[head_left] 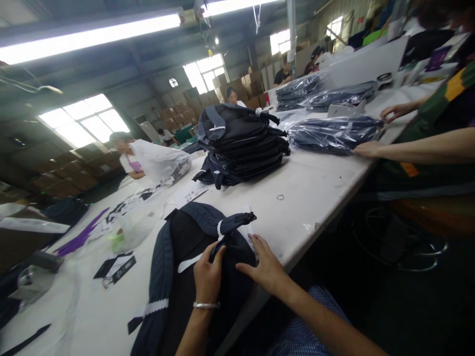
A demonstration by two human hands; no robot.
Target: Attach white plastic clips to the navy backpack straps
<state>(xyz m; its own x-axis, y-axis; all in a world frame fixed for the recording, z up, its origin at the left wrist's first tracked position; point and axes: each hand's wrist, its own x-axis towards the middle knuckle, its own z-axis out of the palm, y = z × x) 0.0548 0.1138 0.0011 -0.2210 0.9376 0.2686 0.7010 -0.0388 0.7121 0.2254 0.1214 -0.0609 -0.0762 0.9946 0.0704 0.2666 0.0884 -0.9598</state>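
Observation:
A dark navy and black backpack (185,225) lies at the table's near edge, its back panel and padded shoulder straps facing up. My left hand (208,274) is closed round a bunched part of a shoulder strap (232,222), which has a white band and a black buckle at its end. My right hand (264,264) has its fingers spread at the backpack's right edge, nothing gripped. Its fingertips are by a narrow white strip (250,225). Another white strip (189,262) lies on the back panel, left of my left hand. A white band (156,306) wraps the other strap.
A stack of backpacks (241,143) stands ahead on the white table (308,193). On the right, a co-worker's hands (371,148) touch a plastic-wrapped backpack (334,134). Tags (115,267), a purple strip (81,233) and a plastic bag (159,160) lie on the left. A stool (408,254) stands at lower right.

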